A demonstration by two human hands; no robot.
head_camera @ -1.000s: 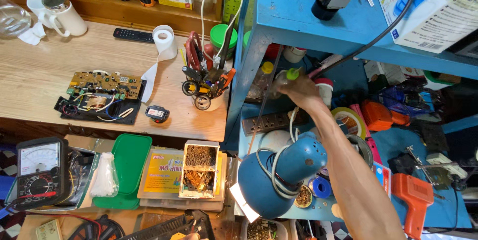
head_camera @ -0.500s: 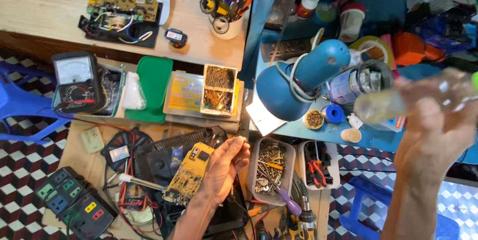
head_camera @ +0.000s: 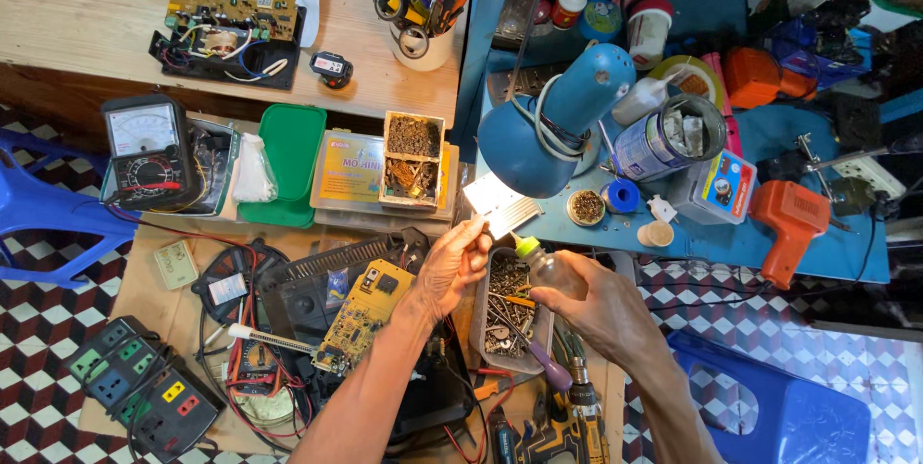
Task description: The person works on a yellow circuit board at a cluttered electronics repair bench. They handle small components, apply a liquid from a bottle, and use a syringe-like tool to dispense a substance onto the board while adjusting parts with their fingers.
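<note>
Right hand: the right hand (head_camera: 604, 315), lower middle of the frame, is closed around a small clear bottle (head_camera: 553, 272) with a yellow-green cap pointing up-left.
Left hand: the left hand (head_camera: 452, 264), just left of the bottle, has its fingers curled, fingertips meeting at the bottle's cap; whether it grips the cap cannot be told.
Below the hands: a grey tray of screws (head_camera: 500, 315) lies under and between both hands.
Left of the hands: a yellow circuit board (head_camera: 363, 315) rests on a black casing (head_camera: 308, 281).
Above the hands: a blue desk lamp (head_camera: 558, 127) shines down from the blue table (head_camera: 731, 243), beside an open tin can (head_camera: 663, 142).
Further out: an orange heat gun (head_camera: 793, 224) at right, an analogue multimeter (head_camera: 146, 151) at left, a power strip (head_camera: 144, 387) at lower left.
</note>
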